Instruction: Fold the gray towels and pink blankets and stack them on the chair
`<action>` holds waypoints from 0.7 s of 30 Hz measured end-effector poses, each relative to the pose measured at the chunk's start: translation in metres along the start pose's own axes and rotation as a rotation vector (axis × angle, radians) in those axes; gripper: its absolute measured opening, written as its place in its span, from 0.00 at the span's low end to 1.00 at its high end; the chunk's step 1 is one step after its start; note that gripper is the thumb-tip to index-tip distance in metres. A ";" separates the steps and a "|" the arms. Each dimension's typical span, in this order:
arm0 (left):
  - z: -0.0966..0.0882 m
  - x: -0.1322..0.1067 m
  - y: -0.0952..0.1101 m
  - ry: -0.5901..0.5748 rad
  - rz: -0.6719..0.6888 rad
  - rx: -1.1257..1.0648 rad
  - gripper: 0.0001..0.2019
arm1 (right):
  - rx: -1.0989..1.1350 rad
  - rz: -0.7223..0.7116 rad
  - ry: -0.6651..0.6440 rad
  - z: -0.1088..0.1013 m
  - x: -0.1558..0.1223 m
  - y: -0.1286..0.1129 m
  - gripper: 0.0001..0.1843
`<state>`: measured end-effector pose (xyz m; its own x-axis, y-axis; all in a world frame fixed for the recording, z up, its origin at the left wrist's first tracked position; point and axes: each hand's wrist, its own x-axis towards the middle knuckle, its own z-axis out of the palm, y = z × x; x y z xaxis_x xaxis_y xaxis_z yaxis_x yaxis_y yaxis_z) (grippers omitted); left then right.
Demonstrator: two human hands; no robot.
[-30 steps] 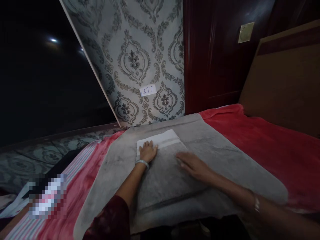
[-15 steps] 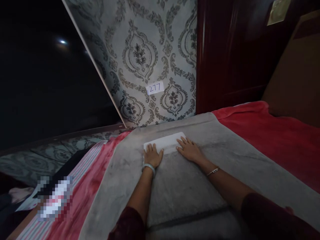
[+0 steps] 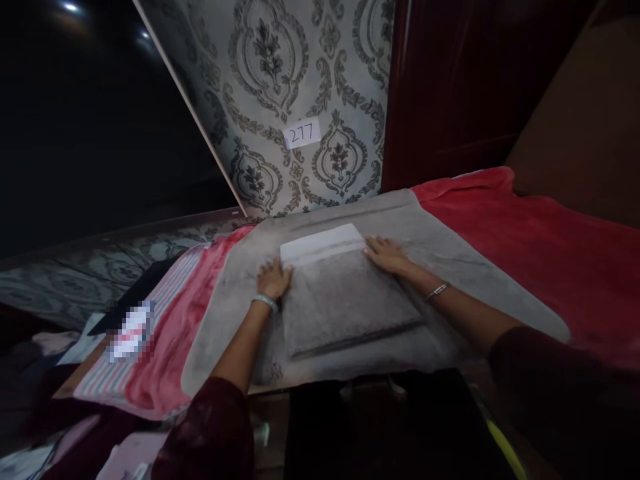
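A folded grey plush cloth (image 3: 350, 300) lies flat on a larger grey spread, its far end topped by a smooth white strip (image 3: 323, 241). At its upper left corner rests my left hand (image 3: 273, 277), palm down with the fingers spread and a bracelet on the wrist. My right hand (image 3: 387, 255) lies by the upper right corner, fingers stretched out, its thumb side close to the strip's edge. Neither hand grips anything. I cannot tell whether the strip is part of the cloth or a separate piece.
The grey spread (image 3: 230, 327) has a red border (image 3: 530, 240) on the right and red and striped fabric (image 3: 165, 340) on the left. Beyond stand a patterned wall with a "277" label (image 3: 303, 133), a dark screen (image 3: 100, 133) and a dark red panel (image 3: 445, 87).
My hands have slid off the white strip, outward to either side of the folded cloth. More of the strip shows. The view has tilted down, bringing the spread's near edge into sight.
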<state>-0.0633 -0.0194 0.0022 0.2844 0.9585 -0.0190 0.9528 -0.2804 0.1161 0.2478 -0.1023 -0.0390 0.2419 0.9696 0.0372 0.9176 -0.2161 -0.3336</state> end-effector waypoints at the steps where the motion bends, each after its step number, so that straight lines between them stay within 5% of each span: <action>1: 0.003 -0.013 0.013 0.018 0.080 -0.012 0.32 | -0.007 -0.045 0.023 0.001 -0.012 -0.012 0.35; 5: 0.025 -0.073 0.066 0.035 0.479 -0.056 0.32 | -0.068 -0.306 0.055 0.020 -0.069 -0.059 0.33; 8: 0.038 -0.102 0.080 -0.006 0.491 -0.003 0.32 | -0.100 -0.329 0.024 0.031 -0.097 -0.072 0.32; 13: 0.038 -0.111 0.051 -0.035 0.376 0.063 0.35 | -0.111 -0.299 0.009 0.026 -0.103 -0.052 0.33; 21: 0.034 -0.139 -0.008 -0.070 0.260 -0.027 0.28 | -0.058 -0.133 0.038 0.033 -0.130 0.015 0.34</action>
<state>-0.1071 -0.1522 -0.0295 0.5264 0.8485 -0.0541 0.8441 -0.5140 0.1527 0.2197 -0.2277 -0.0800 0.1281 0.9853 0.1130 0.9587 -0.0938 -0.2686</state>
